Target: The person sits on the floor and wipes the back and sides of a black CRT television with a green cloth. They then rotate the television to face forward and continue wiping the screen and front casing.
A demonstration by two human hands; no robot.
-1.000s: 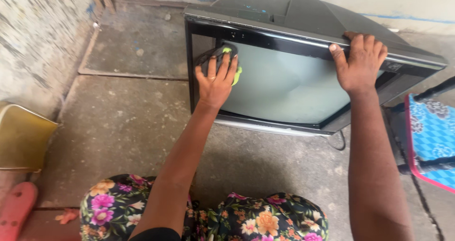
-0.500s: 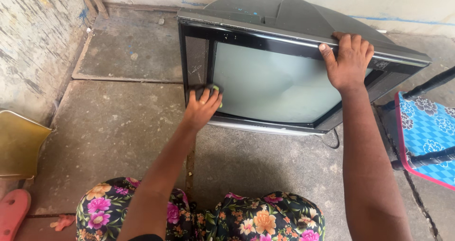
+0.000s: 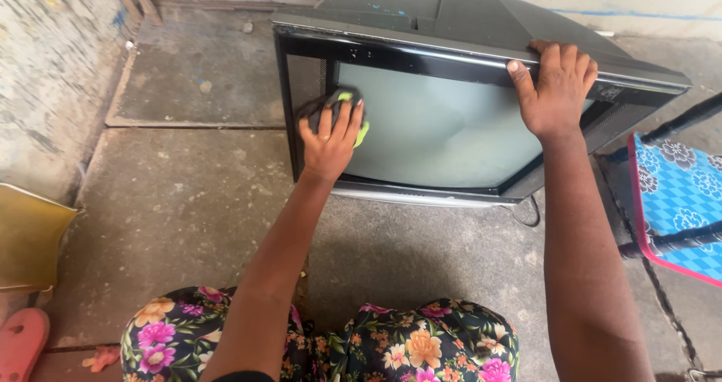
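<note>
Left hand [image 3: 329,143] presses cloth [image 3: 347,105] on television [image 3: 451,119].

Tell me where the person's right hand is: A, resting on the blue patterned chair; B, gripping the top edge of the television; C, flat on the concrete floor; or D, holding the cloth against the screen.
B: the right hand is curled over the top edge of the television, while the left hand presses the cloth against the screen.

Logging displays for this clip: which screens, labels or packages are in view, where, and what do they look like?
Television: on the concrete floor against the wall, bulky dark grey casing, black front frame.
Screen: pale grey-green glass, switched off; left hand presses a dark and green cloth on its left edge.
No packages or signs.
</note>
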